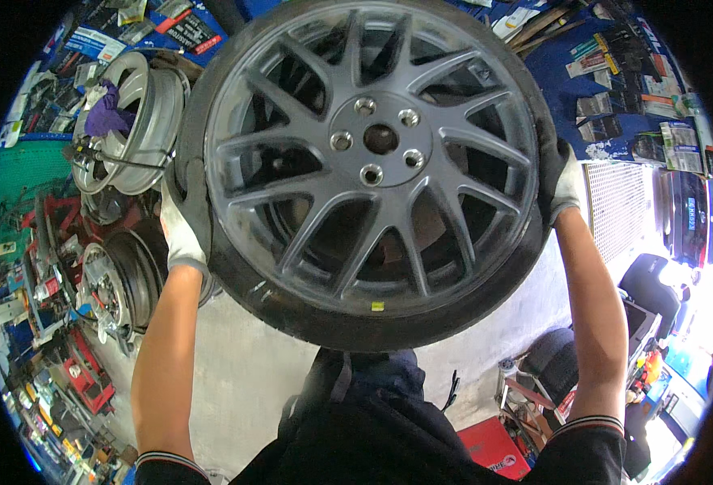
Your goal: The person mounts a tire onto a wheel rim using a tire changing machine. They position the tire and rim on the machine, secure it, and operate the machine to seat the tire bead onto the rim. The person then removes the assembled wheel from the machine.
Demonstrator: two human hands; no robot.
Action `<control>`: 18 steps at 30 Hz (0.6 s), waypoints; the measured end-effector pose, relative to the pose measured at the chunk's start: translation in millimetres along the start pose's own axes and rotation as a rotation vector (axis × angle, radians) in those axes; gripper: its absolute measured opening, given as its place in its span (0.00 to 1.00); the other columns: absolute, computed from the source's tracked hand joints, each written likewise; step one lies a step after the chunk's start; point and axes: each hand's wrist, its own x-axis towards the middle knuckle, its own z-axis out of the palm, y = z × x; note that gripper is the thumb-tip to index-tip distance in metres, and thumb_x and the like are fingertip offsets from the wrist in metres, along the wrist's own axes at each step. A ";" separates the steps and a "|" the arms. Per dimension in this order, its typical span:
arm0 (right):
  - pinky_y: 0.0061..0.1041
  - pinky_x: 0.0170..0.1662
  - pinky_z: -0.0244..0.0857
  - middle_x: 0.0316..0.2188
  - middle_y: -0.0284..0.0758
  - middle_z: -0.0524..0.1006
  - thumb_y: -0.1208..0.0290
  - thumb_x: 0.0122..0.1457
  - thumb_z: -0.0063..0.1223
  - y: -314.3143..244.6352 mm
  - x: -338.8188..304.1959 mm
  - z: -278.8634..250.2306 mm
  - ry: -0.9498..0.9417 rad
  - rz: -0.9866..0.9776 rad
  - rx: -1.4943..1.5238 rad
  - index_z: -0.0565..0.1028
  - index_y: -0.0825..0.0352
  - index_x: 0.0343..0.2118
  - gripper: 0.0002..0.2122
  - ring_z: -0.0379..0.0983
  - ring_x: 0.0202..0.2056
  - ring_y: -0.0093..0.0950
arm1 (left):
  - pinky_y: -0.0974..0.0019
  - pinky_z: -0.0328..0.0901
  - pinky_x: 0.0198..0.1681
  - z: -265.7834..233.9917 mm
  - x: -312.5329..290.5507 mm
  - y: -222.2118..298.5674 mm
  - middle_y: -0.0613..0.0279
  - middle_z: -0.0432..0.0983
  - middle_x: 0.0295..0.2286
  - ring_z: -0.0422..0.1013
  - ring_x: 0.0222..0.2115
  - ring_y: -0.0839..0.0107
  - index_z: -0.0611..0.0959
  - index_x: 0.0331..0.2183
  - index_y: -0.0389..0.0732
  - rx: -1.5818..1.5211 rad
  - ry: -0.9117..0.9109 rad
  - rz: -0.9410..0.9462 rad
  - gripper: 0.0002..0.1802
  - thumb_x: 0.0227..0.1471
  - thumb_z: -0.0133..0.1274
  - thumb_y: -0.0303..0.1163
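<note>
A car wheel [394, 171] with a grey multi-spoke alloy rim and a black tyre [332, 327] fills the middle of the head view, its face toward me. It is held up in front of my body. My left hand [184, 222], in a white and dark glove, grips the tyre's left side. On the opposite side, my right hand [565, 186] wears a similar glove and clasps the tyre's right edge. The tyre partly hides the fingers of both hands. A small yellow mark [377, 306] sits on the lower rim.
Silver wheel rims [134, 129] are stacked at the left, with a purple cloth [108, 111] on one. A blue surface [554, 73] covered in packets lies at the far side. A red box [494, 449] and a dark tyre [552, 360] are on the floor at right.
</note>
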 end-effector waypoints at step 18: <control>0.33 0.50 0.69 0.42 0.46 0.83 0.36 0.66 0.48 -26.8 -18.1 -10.9 -0.102 -0.114 0.055 0.80 0.76 0.49 0.37 0.77 0.43 0.33 | 0.60 0.65 0.58 -2.2 -10.4 1.1 0.50 0.76 0.53 0.72 0.52 0.62 0.72 0.62 0.33 -0.249 0.022 -0.047 0.35 0.65 0.56 0.49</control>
